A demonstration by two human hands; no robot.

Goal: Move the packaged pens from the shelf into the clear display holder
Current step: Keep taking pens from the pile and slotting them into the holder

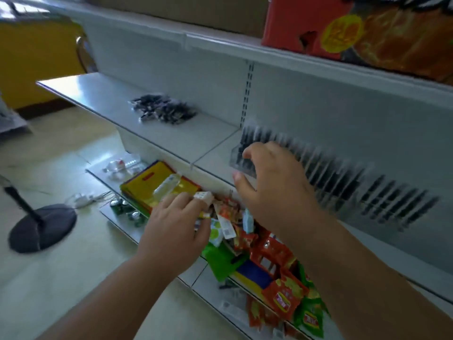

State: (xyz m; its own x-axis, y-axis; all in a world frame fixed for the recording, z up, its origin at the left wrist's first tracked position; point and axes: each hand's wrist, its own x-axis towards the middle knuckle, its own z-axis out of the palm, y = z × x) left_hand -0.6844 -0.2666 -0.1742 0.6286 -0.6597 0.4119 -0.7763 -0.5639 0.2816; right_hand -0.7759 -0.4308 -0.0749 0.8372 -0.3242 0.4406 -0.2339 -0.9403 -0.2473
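Nearest, the lower shelf (pixel 215 285) carries a jumble of red and green snack packets (pixel 282 285), a blue-and-yellow flat pack and, toward its left end, yellow plastic folders (pixel 149 182) with a small clear bottle lying on them.

Above it, the grey middle shelf (pixel 103 99) holds the clear display holder (pixel 318 173), which runs along the back edge on the right half. It is filled with a long row of dark pens standing side by side; motion blur smears them, so single pens cannot be told apart.

The left hand (pixel 176 231) hangs over the lower shelf's clutter, its fingers loosely curled, with a small white-and-orange item by the fingertips; whether it pinches that item cannot be told. The right hand (pixel 272 190) is raised at the holder's left end, fingers spread and relaxed, thumb beneath, holding nothing, just in front of the holder's clear front wall.

The packaged pens (pixel 163 109) lie in a dark loose heap on the middle shelf, left of the holder and well apart from both hands.

Below is a pale tiled floor (pixel 56 278) with a black round stand base (pixel 41 227). On the top shelf sits an orange carton (pixel 318 25).
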